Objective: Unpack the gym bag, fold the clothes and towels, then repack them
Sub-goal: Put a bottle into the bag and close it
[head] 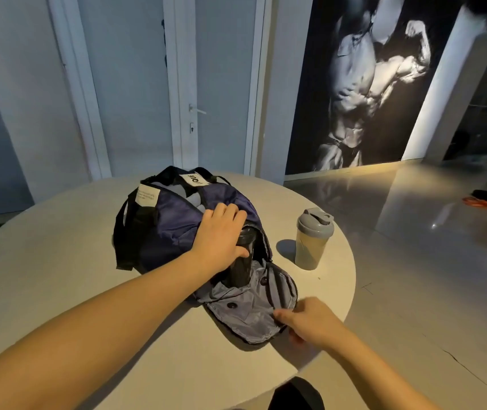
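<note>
Unpacking is under way. The gym bag (177,226) lies on the table (59,276). The left hand (221,235) grips a black bottle (240,267) in the bag's open end pocket, and the right hand (310,321) pinches the pocket's flap (245,315). Next, the bottle likely needs lifting straight out.

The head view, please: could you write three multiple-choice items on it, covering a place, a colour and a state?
1. Where is the shaker cup? A) on the table, right of the gym bag B) inside the bag C) on the floor
2. Its lid is: A) red B) grey C) green
3. The bag's end pocket is: A) zipped shut B) open C) taped
Answers: 1 A, it stands on the table beside the bag; 2 B, plainly grey; 3 B, its flap lies folded down.
</note>
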